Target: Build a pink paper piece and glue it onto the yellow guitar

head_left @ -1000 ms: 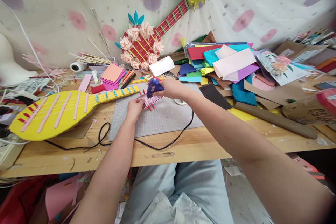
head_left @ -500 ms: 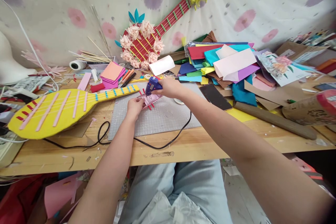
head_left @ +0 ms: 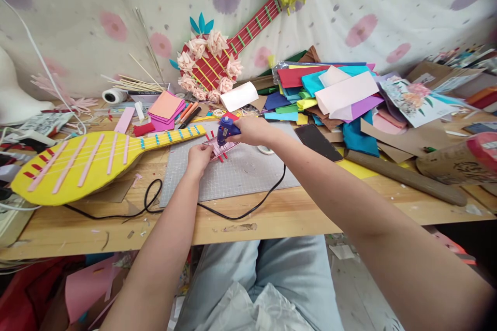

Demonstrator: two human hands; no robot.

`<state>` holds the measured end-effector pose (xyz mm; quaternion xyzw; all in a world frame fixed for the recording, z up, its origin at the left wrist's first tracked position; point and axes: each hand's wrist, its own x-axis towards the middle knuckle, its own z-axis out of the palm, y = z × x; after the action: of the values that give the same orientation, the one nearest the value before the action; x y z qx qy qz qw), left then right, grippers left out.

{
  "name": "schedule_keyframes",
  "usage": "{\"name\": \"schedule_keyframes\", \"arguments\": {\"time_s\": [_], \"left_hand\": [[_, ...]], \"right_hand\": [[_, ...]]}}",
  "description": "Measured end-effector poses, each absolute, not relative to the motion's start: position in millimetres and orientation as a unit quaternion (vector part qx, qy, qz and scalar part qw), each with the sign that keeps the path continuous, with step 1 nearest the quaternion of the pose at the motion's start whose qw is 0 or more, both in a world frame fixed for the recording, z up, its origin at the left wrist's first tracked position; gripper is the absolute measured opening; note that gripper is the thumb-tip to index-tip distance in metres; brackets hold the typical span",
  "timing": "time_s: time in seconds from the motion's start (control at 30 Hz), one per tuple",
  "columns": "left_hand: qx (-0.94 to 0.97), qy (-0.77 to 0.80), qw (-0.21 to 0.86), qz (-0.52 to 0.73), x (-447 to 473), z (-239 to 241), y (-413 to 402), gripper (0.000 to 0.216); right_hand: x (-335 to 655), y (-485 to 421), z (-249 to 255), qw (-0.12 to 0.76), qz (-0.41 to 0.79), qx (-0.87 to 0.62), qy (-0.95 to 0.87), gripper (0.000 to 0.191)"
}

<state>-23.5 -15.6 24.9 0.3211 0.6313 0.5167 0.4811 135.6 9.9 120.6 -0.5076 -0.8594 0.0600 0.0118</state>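
One right grip (head_left: 250, 131) | wrapped round glue gun (head_left: 225, 129) | left grip (head_left: 200, 159) | pinching pink piece (head_left: 232, 148)

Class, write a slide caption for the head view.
Over a gray mat, the right hand holds a blue glue gun; the left hand holds a pink piece.

The right hand (head_left: 252, 130) holds a blue glue gun (head_left: 225, 130) over a pink piece (head_left: 230, 149), whose edge the left hand (head_left: 199, 158) grasps above a gray mat (head_left: 264, 176), beside a yellow lute (head_left: 82, 163).

Glue gun (head_left: 225, 129) over cutting mat (head_left: 248, 178) — phone (head_left: 318, 143) to the right.
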Motion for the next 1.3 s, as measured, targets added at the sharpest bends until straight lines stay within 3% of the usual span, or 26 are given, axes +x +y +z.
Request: {"name": "schedule_keyframes", "arguments": {"time_s": [0.17, 0.37, 0.53, 0.6, 0.73, 0.93, 1.03, 1.17, 1.23, 1.3], "left_hand": [[0.316, 0.631, 0.48, 0.521, -24.2, 24.2, -15.5, 0.012], [0.296, 0.605, 0.482, 0.56, -23.5, 22.7, -13.8, 0.011], [0.259, 0.567, 0.497, 0.603, -20.2, 24.9, -13.6, 0.009], [0.244, 0.548, 0.512, 0.615, -18.6, 27.3, -15.0, 0.007], [0.223, 0.515, 0.527, 0.639, -17.2, 31.0, -17.4, 0.005], [0.223, 0.489, 0.548, 0.64, -17.2, 29.6, -17.3, 0.007], [0.229, 0.474, 0.566, 0.635, -15.5, 28.2, -18.0, 0.009], [0.232, 0.46, 0.582, 0.629, -13.7, 26.4, -18.4, 0.007], [0.23, 0.457, 0.591, 0.624, -13.2, 26.0, -18.4, 0.007], [0.232, 0.458, 0.597, 0.617, -12.1, 26.4, -18.6, 0.008]], "right_hand": [[144.7, 5.9, 129.1, 0.094, 0.112, -0.508, -0.849, 0.046], [183.5, 4.9, 117.7, 0.332, 0.3, -0.515, -0.731, 0.044], [228.1, 13.1, 74.8, 0.505, 0.29, -0.588, -0.562, 0.043], [242.3, 16.4, 56.7, 0.498, 0.261, -0.636, -0.528, 0.045], [256.5, 18.8, 30.8, 0.391, 0.178, -0.726, -0.537, 0.044], [257.8, 18.7, 20.0, 0.306, 0.111, -0.76, -0.562, 0.046], [257.4, 12.5, 24.6, 0.341, 0.063, -0.749, -0.564, 0.049], [248.6, -10.0, 44.3, 0.428, -0.095, -0.724, -0.533, 0.048], [236.8, -21.7, 54.6, 0.44, -0.104, -0.701, -0.551, 0.04], [219.5, -28.4, 59.7, 0.431, -0.035, -0.665, -0.609, 0.033]]}}
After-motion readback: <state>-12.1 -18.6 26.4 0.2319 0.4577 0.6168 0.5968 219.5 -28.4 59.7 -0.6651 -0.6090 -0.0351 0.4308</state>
